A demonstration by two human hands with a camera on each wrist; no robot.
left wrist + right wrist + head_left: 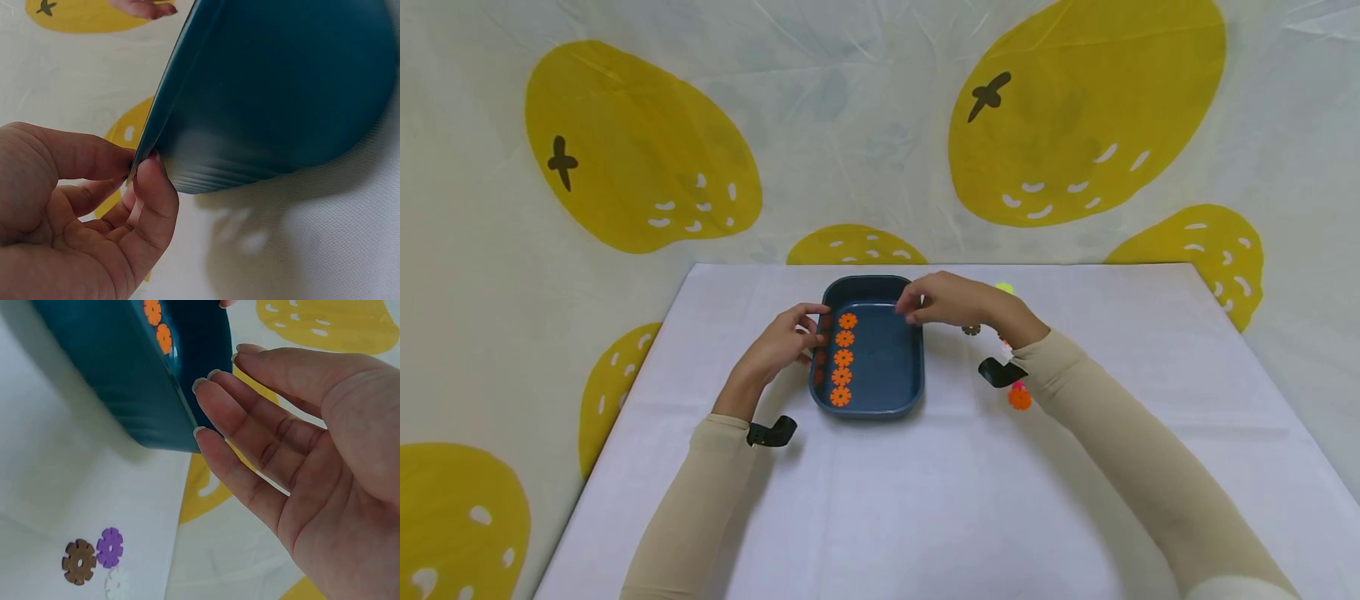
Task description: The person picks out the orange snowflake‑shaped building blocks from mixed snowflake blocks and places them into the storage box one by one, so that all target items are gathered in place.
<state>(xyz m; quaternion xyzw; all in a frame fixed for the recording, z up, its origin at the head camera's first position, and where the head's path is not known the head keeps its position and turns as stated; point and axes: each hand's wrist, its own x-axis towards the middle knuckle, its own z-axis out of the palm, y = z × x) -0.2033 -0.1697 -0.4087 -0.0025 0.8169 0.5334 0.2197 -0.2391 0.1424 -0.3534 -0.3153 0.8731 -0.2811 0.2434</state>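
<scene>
Presently, the left hand [781, 340] is pinching the tray [886, 358], apparently for placing discs [843, 357]; opposite, loosely spread right hand [953, 300] is probably needing another.

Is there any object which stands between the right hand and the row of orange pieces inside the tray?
Nothing visible does: between the right hand and the orange pieces, the blue tray shows only bare floor.

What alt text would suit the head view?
A left hand has a grip on the left rim of a dark blue tray on a white-covered table, and the right hand is over its far right corner. Five orange notched discs form a column inside along the left; more coloured discs lie outside to its right.
</scene>
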